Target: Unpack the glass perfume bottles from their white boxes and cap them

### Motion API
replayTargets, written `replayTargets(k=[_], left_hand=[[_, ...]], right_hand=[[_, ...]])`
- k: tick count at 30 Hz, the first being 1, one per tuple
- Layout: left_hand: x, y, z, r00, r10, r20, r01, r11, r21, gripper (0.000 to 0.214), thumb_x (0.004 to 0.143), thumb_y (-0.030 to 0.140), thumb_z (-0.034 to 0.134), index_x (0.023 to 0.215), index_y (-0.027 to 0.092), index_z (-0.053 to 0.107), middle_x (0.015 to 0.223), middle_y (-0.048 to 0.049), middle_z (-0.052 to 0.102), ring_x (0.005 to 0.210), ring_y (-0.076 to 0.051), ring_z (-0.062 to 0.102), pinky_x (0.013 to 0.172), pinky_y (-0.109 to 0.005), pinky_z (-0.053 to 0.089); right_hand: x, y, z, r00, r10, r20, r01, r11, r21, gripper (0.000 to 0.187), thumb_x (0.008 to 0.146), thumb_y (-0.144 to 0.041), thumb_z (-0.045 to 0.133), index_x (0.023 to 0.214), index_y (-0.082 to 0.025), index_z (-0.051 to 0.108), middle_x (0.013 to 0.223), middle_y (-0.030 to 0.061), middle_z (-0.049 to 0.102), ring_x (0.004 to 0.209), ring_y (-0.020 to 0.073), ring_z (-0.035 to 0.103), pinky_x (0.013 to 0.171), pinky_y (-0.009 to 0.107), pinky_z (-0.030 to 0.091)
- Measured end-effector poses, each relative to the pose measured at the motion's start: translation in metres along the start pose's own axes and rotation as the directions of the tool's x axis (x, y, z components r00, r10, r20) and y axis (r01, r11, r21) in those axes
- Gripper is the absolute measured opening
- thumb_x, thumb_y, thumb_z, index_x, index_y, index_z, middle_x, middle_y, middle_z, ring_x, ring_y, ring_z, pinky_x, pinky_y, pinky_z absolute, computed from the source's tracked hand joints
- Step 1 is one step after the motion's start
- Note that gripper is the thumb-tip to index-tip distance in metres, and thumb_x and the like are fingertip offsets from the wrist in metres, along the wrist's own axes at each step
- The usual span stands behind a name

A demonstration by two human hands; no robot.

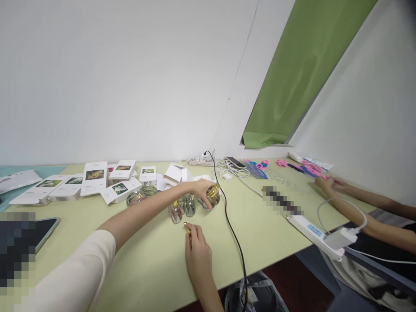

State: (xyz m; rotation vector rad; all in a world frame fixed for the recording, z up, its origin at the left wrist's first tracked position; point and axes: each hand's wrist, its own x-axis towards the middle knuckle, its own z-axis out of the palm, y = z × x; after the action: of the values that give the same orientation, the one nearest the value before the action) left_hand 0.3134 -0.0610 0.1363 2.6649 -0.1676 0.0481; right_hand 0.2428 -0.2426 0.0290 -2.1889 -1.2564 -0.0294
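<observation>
My left hand (200,188) reaches across the pale green table (266,234) and grips a round glass bottle of yellow liquid (213,196) by its top. Right beside it stand two more small glass bottles (182,209). My right hand (196,242) rests on the table nearer me, fingers pinched on a small gold piece (187,226), probably a cap. Further left, other small glass bottles (141,194) sit by the boxes.
Several white flower-printed boxes (94,177) lie at the back left. A black cable (232,229) runs beside my right hand and off the front edge. A white power strip (305,227) lies right. Another person's arms (357,208) work at pink items (308,168).
</observation>
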Motion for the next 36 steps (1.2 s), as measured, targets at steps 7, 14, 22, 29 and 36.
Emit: replayTargets(k=[7, 14, 22, 29, 36], left_hand=[[0.006, -0.022, 0.017, 0.953, -0.058, 0.298, 0.072, 0.997, -0.038, 0.068, 0.033, 0.039, 0.080, 0.096, 0.021, 0.061, 0.092, -0.0002, 0.064, 0.084, -0.019, 0.059, 0.074, -0.027, 0.045], [-0.003, -0.016, -0.017, 0.849, -0.124, 0.513, 0.286, 0.925, -0.249, 0.068, 0.047, 0.037, 0.075, 0.111, 0.027, 0.054, 0.115, -0.0018, 0.056, 0.081, -0.018, 0.059, 0.059, -0.026, 0.047], [-0.087, -0.002, -0.071, 0.958, -0.181, -0.222, 0.164, 0.982, -0.091, 0.054, 0.074, 0.055, 0.050, 0.118, 0.023, 0.047, 0.120, -0.0054, 0.050, 0.109, -0.018, 0.047, 0.092, -0.033, 0.035], [-0.209, -0.026, -0.033, 0.714, -0.461, -0.526, 0.631, 0.750, 0.199, 0.058, 0.070, 0.063, 0.049, 0.111, 0.021, 0.046, 0.113, -0.0099, 0.047, 0.105, -0.027, 0.045, 0.089, -0.043, 0.031], [-0.255, -0.027, 0.039, 0.538, -0.535, -0.651, 0.673, 0.738, -0.050, 0.049, 0.072, 0.050, 0.055, 0.106, 0.017, 0.042, 0.102, -0.0085, 0.047, 0.098, -0.023, 0.046, 0.081, -0.035, 0.038]], right_hand=[[0.002, 0.000, 0.002, 0.999, 0.003, 0.032, -0.003, 1.000, -0.004, 0.029, 0.088, -0.017, 0.029, 0.108, -0.027, 0.047, 0.104, 0.0006, 0.055, 0.086, 0.0138, 0.058, 0.057, 0.024, 0.044], [0.005, -0.001, -0.001, 0.999, -0.027, 0.021, 0.027, 1.000, 0.003, 0.027, 0.087, -0.018, 0.030, 0.106, -0.025, 0.049, 0.103, 0.0021, 0.056, 0.085, 0.0134, 0.058, 0.053, 0.021, 0.041], [0.005, -0.001, -0.006, 0.999, -0.025, 0.048, 0.022, 0.998, 0.053, 0.028, 0.089, -0.023, 0.028, 0.106, -0.025, 0.049, 0.105, 0.0022, 0.055, 0.078, 0.0124, 0.058, 0.050, 0.021, 0.039], [0.004, -0.001, -0.006, 0.998, -0.024, 0.050, 0.021, 0.998, 0.061, 0.027, 0.088, -0.025, 0.029, 0.105, -0.025, 0.050, 0.107, 0.0015, 0.054, 0.078, 0.0124, 0.058, 0.054, 0.022, 0.040], [0.006, 0.003, -0.005, 0.998, -0.033, 0.044, 0.029, 0.995, 0.090, 0.030, 0.086, -0.030, 0.031, 0.106, -0.024, 0.052, 0.107, 0.0037, 0.055, 0.070, 0.0122, 0.057, 0.055, 0.023, 0.042]])
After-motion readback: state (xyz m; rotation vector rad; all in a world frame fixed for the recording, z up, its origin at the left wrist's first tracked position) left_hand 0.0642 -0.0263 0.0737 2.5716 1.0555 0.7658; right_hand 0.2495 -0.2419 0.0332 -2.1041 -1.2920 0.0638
